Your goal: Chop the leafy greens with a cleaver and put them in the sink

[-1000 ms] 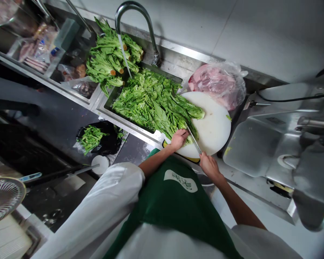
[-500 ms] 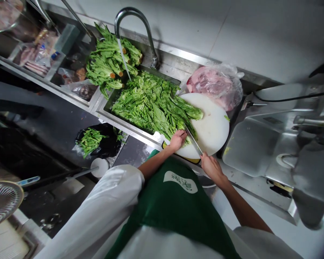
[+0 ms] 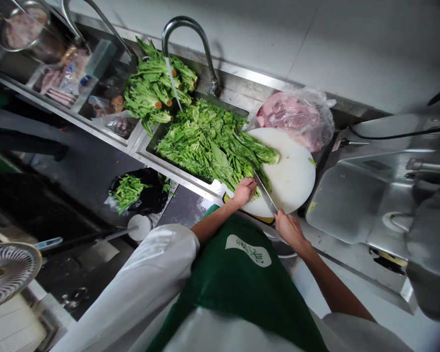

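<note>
A round white cutting board (image 3: pixel 293 171) rests on the steel counter beside the sink. Long green lettuce leaves (image 3: pixel 254 154) lie across its left side. My left hand (image 3: pixel 244 189) presses down on the leaves near their cut ends, fingers curled. My right hand (image 3: pixel 286 227) grips the handle of a knife (image 3: pixel 264 192), whose blade angles up against the leaves right beside my left hand. The sink basin (image 3: pixel 146 149) is heaped with chopped lettuce (image 3: pixel 201 142).
A tap (image 3: pixel 190 39) runs water into the sink. Whole lettuce bunches (image 3: pixel 154 90) lie behind it. Bagged raw meat (image 3: pixel 295 117) sits behind the board. A steel machine (image 3: pixel 388 195) stands at right. A black bag with green scraps (image 3: pixel 135 193) and a fan (image 3: pixel 7 271) are on the floor.
The view has shifted slightly. Both hands stay at the board, with the knife still against the leaves beside my left hand.
</note>
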Action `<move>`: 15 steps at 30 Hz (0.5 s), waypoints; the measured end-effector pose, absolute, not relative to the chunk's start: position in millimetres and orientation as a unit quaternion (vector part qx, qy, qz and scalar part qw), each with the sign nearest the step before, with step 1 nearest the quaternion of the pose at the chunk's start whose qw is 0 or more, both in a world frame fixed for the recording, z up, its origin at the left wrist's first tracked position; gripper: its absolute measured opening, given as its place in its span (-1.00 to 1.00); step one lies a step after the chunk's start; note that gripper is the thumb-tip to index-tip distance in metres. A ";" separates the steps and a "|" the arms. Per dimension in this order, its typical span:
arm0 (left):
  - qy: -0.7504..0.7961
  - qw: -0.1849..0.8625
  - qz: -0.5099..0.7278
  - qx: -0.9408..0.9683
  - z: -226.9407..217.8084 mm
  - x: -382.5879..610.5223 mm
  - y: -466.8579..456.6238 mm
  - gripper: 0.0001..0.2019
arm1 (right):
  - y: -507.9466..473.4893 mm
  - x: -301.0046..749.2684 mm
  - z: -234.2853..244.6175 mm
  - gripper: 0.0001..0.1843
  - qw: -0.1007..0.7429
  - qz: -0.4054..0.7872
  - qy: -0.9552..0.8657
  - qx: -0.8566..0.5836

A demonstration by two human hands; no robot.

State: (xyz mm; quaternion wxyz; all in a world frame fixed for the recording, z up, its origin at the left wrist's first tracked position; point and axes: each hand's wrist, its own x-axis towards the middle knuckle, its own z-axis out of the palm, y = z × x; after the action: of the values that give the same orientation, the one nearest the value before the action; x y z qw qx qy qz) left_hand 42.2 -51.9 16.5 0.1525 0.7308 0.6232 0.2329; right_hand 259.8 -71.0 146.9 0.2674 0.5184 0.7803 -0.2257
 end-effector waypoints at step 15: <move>0.693 0.119 0.291 0.649 40.3 -3.0 -20.4 -0.72 | -92.5 293.8 136.1 -0.63 0.274 -0.263 0.741 0.554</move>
State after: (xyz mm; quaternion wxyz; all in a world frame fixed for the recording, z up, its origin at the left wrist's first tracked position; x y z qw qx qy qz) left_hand -3.0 -20.4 40.3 0.1193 0.6486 0.6932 0.2909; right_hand 293.8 -92.5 136.1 0.2740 0.5536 0.7410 -0.2633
